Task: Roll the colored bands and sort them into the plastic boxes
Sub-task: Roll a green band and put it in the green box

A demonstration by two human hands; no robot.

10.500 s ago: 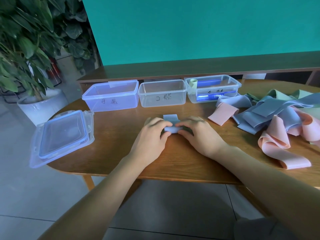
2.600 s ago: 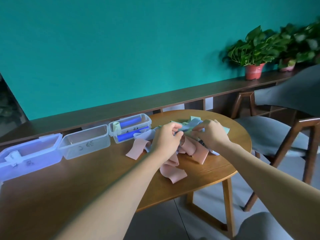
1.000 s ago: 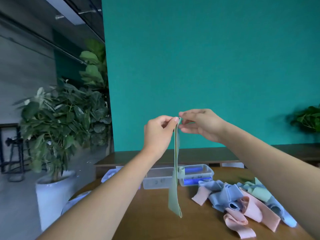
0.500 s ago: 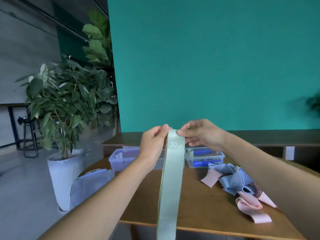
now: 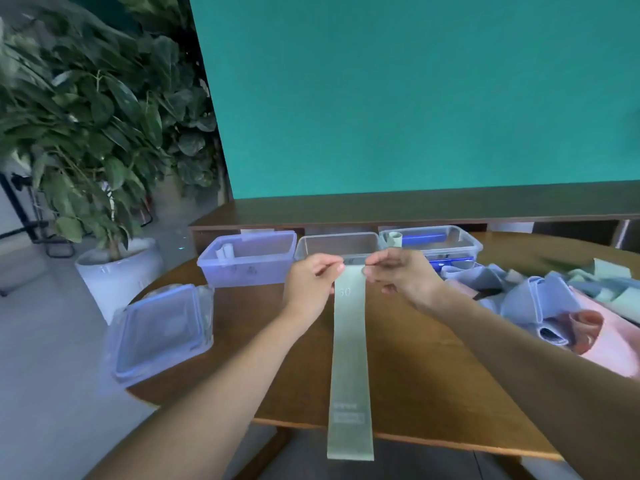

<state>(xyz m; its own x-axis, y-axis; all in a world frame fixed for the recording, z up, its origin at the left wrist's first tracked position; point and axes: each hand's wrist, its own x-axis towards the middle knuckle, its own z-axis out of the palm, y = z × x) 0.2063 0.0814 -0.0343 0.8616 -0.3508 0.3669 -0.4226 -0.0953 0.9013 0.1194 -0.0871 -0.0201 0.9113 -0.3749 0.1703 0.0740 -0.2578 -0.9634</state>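
A long pale green band [image 5: 349, 358] hangs flat in front of me, its lower end past the table's near edge. My left hand [image 5: 311, 284] pinches its top left corner and my right hand [image 5: 398, 273] pinches the top right corner. Behind my hands stand three plastic boxes: a bluish left box [image 5: 249, 259] with a small pale roll inside, a clear middle box [image 5: 337, 244], and a right box [image 5: 446, 242] holding blue rolls and a green roll. A heap of blue, pink and green bands [image 5: 561, 306] lies at the right.
A stack of blue-rimmed lids [image 5: 157, 330] sits on the round wooden table [image 5: 433, 358] at its left edge. A potted plant in a white pot [image 5: 117, 271] stands on the floor at the left. A low wooden ledge [image 5: 415, 206] runs under the teal wall.
My hands have come down with the green band from chest height to just above the table. The view has tilted down, so the boxes and lids are in full sight.
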